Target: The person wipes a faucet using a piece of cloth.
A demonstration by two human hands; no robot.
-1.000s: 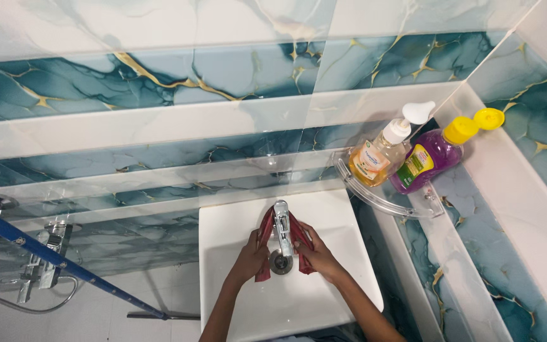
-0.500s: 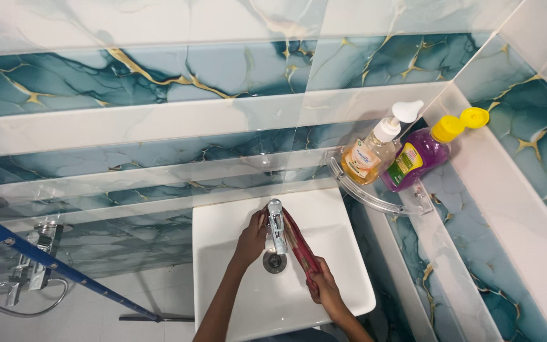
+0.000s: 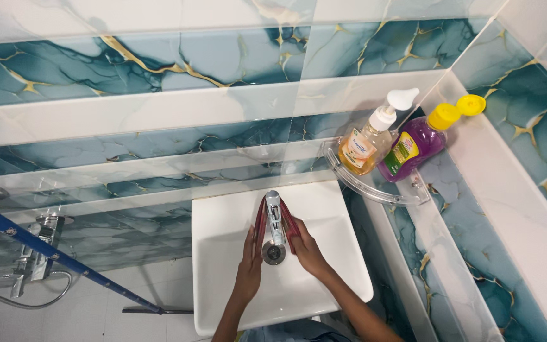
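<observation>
Marbled teal tiles with gold veins and white bands cover the wall and the side wall, and below them I see one white square washbasin (image 3: pixel 324 221) from above. My two arms reach up from the bottom edge of the view and meet at the single chrome tap (image 3: pixel 274 216) at the middle of the basin, the forearms angled inward. My left hand (image 3: pixel 251 255) lies flat on the left side of the tap, fingers stretched upward and pressed on a dark red cloth (image 3: pixel 289 223); my right hand (image 3: pixel 307 249) closes on the same cloth at the tap's right side. One cloth is in view, thin and wrapped around the tap from behind, its two ends hanging down either side. Just below the tap's spout sits the round metal drain (image 3: pixel 273 253). To the upper right, a clear corner shelf (image 3: pixel 375 190) carries two bottles: one pump bottle (image 3: pixel 365 142) of amber liquid and one purple bottle (image 3: pixel 413 147) with a yellow cap, touching each other. At the far left I see chrome shower fittings (image 3: pixel 30 259) and one blue bar (image 3: pixel 64 261) slanting across them.
</observation>
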